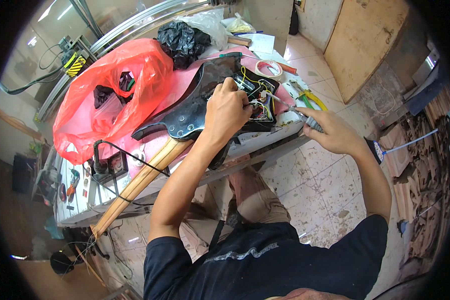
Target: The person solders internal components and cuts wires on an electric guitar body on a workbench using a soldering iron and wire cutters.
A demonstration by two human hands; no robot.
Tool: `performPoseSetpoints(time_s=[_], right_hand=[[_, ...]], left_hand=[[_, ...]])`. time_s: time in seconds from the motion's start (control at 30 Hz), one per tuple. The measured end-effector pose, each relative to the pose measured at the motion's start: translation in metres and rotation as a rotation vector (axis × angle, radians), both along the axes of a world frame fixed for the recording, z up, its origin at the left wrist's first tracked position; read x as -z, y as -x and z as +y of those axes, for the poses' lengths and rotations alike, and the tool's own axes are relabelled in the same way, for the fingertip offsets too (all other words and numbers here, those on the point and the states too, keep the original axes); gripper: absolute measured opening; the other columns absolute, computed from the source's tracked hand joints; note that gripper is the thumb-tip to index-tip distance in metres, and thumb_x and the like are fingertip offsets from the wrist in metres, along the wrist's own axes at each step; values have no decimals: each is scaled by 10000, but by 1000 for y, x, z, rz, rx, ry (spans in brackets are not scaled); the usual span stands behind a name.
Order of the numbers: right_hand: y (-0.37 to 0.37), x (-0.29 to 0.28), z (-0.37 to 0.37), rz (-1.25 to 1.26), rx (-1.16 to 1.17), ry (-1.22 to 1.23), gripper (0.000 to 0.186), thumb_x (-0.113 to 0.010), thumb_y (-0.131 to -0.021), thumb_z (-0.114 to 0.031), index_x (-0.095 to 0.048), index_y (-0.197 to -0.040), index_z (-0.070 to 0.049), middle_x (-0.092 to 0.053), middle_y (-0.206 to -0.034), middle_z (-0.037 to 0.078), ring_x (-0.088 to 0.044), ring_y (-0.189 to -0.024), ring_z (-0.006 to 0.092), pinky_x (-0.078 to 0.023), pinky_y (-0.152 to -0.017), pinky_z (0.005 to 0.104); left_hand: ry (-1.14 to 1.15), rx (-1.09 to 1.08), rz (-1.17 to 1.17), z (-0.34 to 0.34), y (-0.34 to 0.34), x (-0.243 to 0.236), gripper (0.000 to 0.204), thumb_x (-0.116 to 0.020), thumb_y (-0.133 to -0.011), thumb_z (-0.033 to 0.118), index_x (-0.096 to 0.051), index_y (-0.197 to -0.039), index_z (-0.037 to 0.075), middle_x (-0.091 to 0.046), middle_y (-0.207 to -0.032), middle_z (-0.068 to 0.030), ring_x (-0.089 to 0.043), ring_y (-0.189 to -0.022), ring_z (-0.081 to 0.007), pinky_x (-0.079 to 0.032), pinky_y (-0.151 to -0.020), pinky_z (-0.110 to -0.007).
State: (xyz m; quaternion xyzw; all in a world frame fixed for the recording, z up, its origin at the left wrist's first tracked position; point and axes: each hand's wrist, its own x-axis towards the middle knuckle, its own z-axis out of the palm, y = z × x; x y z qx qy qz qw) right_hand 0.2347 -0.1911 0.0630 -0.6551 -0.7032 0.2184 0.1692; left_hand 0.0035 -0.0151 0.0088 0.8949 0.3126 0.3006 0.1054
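Observation:
A dark electric guitar [185,119] lies back up on a pink-covered white table, its pale wooden neck [140,181] pointing to the lower left. The open control cavity [259,100] shows yellow, white and other thin wires and small parts. Over the cavity's left side, my left hand [228,111] is closed with bent fingers; whatever they grip is hidden beneath them. From the right, my right hand [332,131] holds a soldering iron [311,123] by its grey handle. The iron's metal shaft slants left, and its tip is over the wiring.
Pliers with yellow and green handles [310,98] and a tape roll [268,69] lie beyond the cavity. A large red plastic bag [150,62] covers the table's left part, with a black bag [183,42] behind. A black cable [130,148] crosses the neck. Wood pieces [415,185] are stacked at right.

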Motion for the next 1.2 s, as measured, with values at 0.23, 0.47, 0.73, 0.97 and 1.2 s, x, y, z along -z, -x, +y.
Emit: performPoseSetpoints(time_s=[0.23, 0.47, 0.73, 0.97, 1.2], right_hand=[[2, -14, -2, -71, 91, -85, 521, -645, -902, -172, -584, -1411, -80, -681, -878, 265, -668, -828, 417, -503, -785, 473], [3, 5, 3, -335, 1, -381, 531, -686, -836, -105, -625, -1363, -96, -688, -997, 201, -640, -952, 369, -507, -836, 457], [17, 7, 11, -638, 27, -509, 547, -711, -799, -39, -631, -1337, -103, -648, -1114, 90, -554, -1074, 305, -484, -914, 426], [17, 11, 17, -647, 39, -529, 542, -673, -802, -12, -625, -1335, -100, -641, -1087, 100, -563, -1051, 304, -487, -911, 413], [23, 14, 21, -796, 32, -565, 553, -687, -784, -21, -624, -1330, -84, -639, -1068, 80, -569, -1045, 283, -477, -879, 391]], left_hand=[[-383, -67, 255, 2, -15, 2, 115, -772, -726, 202, -771, -780, 100, -604, -1021, -105, -610, -1040, -308, -465, -971, -512], [-41, 7, 47, 8, -1, 3, 150, -779, -723, 150, -802, -844, 65, -628, -1011, -131, -612, -995, -338, -521, -871, -412], [74, 16, -93, 9, 4, 6, 159, -803, -735, 135, -804, -864, 42, -650, -1028, -141, -665, -943, -316, -537, -861, -407], [61, 38, -82, 11, 4, 8, 157, -795, -739, 117, -808, -880, 48, -648, -1029, -142, -657, -979, -319, -536, -869, -404], [36, 49, -103, 11, 4, 9, 154, -772, -759, 113, -803, -893, 46, -653, -1033, -152, -662, -968, -325, -534, -862, -409]])
